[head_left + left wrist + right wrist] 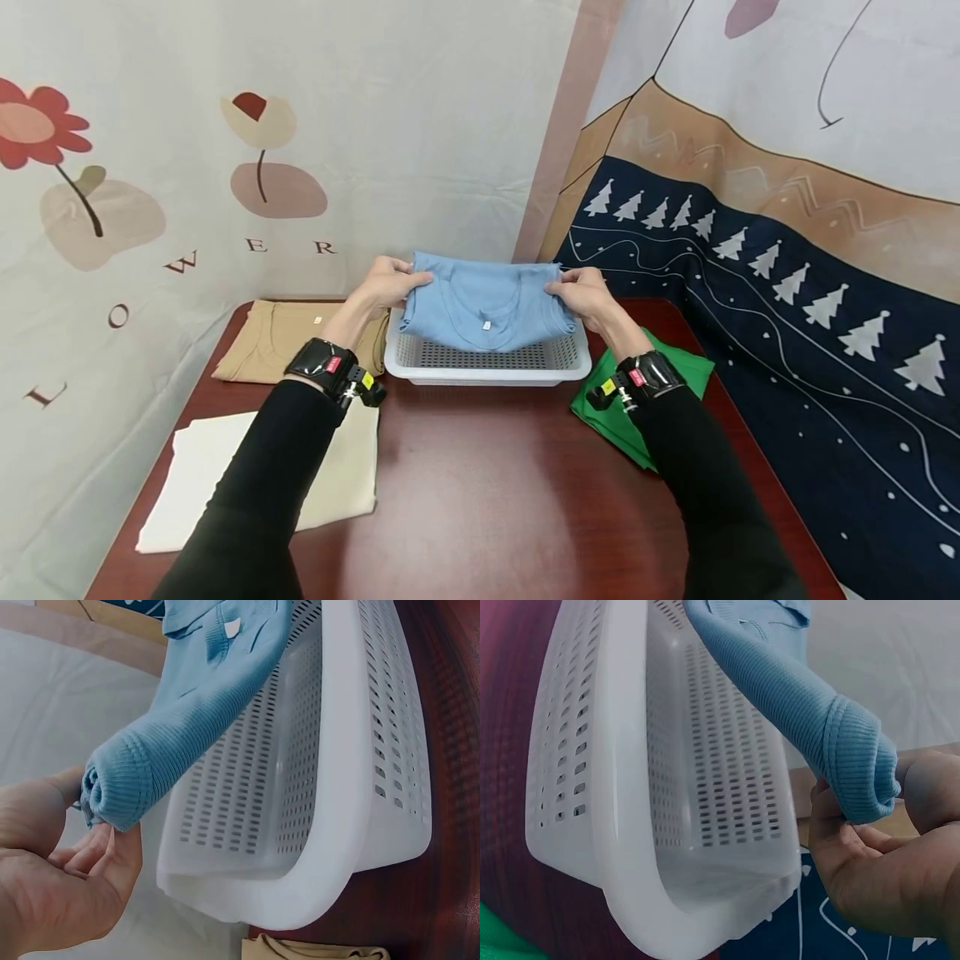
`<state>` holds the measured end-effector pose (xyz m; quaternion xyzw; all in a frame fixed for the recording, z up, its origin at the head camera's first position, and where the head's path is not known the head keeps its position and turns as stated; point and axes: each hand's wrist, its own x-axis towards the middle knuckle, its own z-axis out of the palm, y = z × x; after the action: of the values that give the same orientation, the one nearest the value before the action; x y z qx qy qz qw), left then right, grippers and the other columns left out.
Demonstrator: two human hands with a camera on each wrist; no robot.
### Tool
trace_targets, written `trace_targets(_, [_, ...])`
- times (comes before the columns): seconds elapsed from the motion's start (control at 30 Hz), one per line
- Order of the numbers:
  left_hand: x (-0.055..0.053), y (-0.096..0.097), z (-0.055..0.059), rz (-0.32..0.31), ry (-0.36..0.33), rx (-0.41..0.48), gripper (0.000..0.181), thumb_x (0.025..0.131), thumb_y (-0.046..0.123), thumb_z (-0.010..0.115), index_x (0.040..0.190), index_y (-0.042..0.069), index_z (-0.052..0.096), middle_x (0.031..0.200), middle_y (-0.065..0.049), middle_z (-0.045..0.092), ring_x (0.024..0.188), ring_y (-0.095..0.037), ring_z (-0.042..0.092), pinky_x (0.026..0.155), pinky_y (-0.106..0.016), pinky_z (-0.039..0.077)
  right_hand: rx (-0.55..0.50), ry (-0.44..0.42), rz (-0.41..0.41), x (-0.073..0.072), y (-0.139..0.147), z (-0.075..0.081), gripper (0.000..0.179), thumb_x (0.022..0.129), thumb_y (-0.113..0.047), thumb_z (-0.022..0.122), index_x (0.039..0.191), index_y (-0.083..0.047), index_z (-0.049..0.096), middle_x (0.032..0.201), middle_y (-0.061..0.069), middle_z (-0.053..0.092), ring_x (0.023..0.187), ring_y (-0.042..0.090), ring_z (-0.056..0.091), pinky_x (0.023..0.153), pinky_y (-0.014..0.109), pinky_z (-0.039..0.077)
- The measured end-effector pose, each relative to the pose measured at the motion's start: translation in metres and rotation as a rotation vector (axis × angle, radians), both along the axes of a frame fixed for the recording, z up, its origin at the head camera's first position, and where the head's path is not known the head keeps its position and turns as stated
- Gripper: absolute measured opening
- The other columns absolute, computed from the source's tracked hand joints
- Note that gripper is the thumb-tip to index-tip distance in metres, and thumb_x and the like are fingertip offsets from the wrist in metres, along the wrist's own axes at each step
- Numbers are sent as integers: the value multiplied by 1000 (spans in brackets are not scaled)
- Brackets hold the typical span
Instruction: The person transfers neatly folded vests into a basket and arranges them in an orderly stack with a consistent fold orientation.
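A folded light-blue knit shirt (487, 304), its neckline and small white label facing up, is held over a white perforated plastic basket (487, 375). My left hand (386, 283) pinches the shirt's left end, thumb on top and fingers beneath. At the opposite end my right hand (583, 293) grips it the same way. In the left wrist view the rolled edge of the shirt (180, 742) hangs above the basket's rim (337, 750). From the right wrist the shirt's other end (855, 761) shows between thumb and fingers, and the basket's inside (727, 772) has only bare perforated walls in view.
Left of the basket lies a folded tan garment (277, 337). Nearer on the left are folded white (202, 467) and cream cloths (345, 475), partly under my left arm. A green folded cloth (615, 417) lies right, on the dark red table (465, 500). Printed curtains (450, 125) hang behind.
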<state>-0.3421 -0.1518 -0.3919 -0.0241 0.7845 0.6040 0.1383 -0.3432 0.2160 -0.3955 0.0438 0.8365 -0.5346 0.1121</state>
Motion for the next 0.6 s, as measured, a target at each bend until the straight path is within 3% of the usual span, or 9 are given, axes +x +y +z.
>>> trace_targets(0.1, [-2,3,-4,1,35,-79,34,110,25,75,123,-7,72,114,-8,70,74,-5,68,71,-21,65,82,19,-17,-4,-4,-4,46,110,-18,70,148,8,63,147,20,59,104,17,59,82,25,51])
trace_targets(0.17, [-3,4,-7,-9,60,-144,27,110,25,74,106,-2,72,107,-6,68,73,-5,66,68,-21,62,143,38,-23,-6,-6,-7,47,110,-18,71,147,8,63,154,22,56,120,23,57,93,29,51])
trace_targets(0.27, [-5,6,-9,-14,106,-250,31,108,22,72,82,7,65,87,0,62,69,-7,61,64,-21,58,229,77,-26,-10,-9,-12,29,108,-20,74,126,4,71,129,16,65,114,26,58,92,34,49])
trace_targets(0.33, [-5,7,-10,-20,132,-308,38,106,19,71,72,13,57,75,6,55,66,-7,59,62,-21,56,272,103,-24,-13,-11,-15,18,107,-19,75,103,-3,70,103,7,61,98,23,56,84,34,46])
trace_targets(0.43, [-7,11,-13,-27,158,-373,44,104,16,71,64,15,53,65,7,50,62,-8,58,59,-20,54,313,134,-10,-17,-15,-20,36,105,-16,76,78,-13,53,79,-2,41,76,17,43,70,32,37])
trace_targets(0.53, [-7,16,-15,-29,166,-439,39,105,16,73,68,9,62,75,-1,62,68,-14,68,62,-22,60,358,139,9,-20,-19,-24,49,104,-14,76,70,-17,40,74,-3,28,68,17,31,64,32,30])
trace_targets(0.6, [-9,19,-18,-29,159,-487,32,104,16,75,76,4,69,88,-10,72,77,-21,76,67,-27,65,407,147,16,-22,-22,-27,50,102,-13,77,70,-17,40,75,-2,30,70,17,33,64,32,30])
